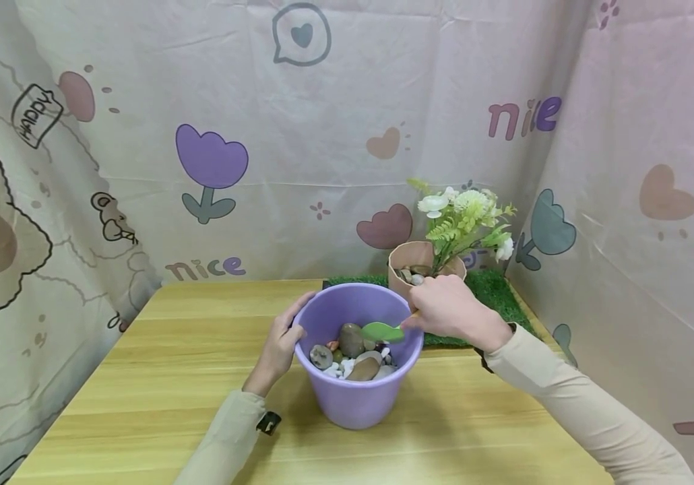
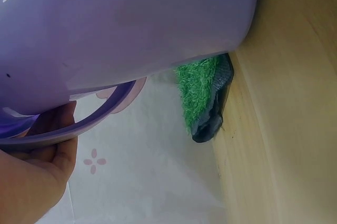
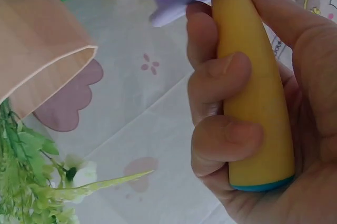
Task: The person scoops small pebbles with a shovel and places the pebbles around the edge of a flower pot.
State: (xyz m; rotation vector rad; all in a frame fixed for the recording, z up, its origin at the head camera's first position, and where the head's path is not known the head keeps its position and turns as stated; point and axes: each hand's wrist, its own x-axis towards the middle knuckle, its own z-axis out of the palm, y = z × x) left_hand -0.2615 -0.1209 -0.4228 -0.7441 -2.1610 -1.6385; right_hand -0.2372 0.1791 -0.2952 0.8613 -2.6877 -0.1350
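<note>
I see wood-grain desk (image 1: pixel 201 364), printed cloth (image 1: pixel 323 101) behind; grass mat (image 1: pixel 495 296), far right corner. Left hand (image 1: pixel 278 340) grips purple bucket (image 1: pixel 356 404) of mixed stones (image 1: pixel 352 340); right hand (image 1: pixel 450 306) grasps green-bladed, yellow-handled trowel (image 1: pixel 381 331).

The right hand (image 1: pixel 447 306) grips with curled fingers (image 3: pixel 224 142), right forearm (image 1: pixel 589 407) slanted inward; the left hand (image 1: pixel 277 342) pinches, left forearm (image 1: pixel 226 431) extended forward.

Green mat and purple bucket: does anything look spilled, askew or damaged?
The green mat looks rumpled along its dark edge in the left wrist view, not flat. Nothing looks spilled: the visible stones lie inside the purple bucket and the pot.
</note>
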